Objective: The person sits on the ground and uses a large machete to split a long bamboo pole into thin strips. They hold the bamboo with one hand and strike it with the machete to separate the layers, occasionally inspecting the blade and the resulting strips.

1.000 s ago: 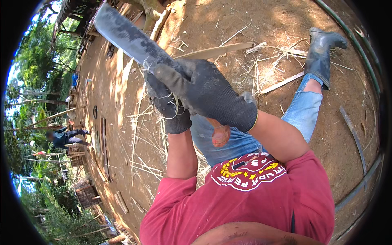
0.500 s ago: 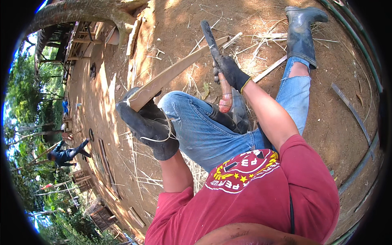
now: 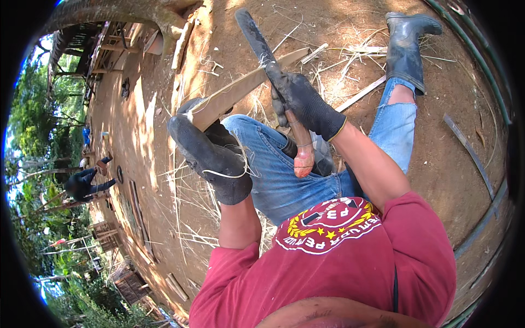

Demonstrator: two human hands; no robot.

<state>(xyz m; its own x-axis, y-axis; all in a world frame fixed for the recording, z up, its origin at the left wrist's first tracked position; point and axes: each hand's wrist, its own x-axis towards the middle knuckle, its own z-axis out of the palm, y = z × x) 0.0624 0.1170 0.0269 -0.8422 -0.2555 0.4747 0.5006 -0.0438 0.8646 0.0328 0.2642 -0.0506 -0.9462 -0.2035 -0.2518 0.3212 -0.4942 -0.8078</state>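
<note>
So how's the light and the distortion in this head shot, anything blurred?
Head view: hard sun dapples the dirt ground with leaf shadows; fisheye bends the edges and a black ring frames the picture; the left hand on the bamboo slat and the right hand gripping the machete look sharp, while trees at the left rim smear.

Left hand [image 3: 210, 156] at left, wrapped around near end of bamboo slat [image 3: 240, 90] — slat runs up and right, over left knee [image 3: 257, 142]. Right hand [image 3: 303, 98] right of it, gripping knife [image 3: 273, 71] mid-length; blade crosses slat, handle end points down toward lap. Boot [image 3: 407, 46] far right on ground [image 3: 164, 136] among scattered strips — another person [image 3: 82, 183] well apart at left.
</note>
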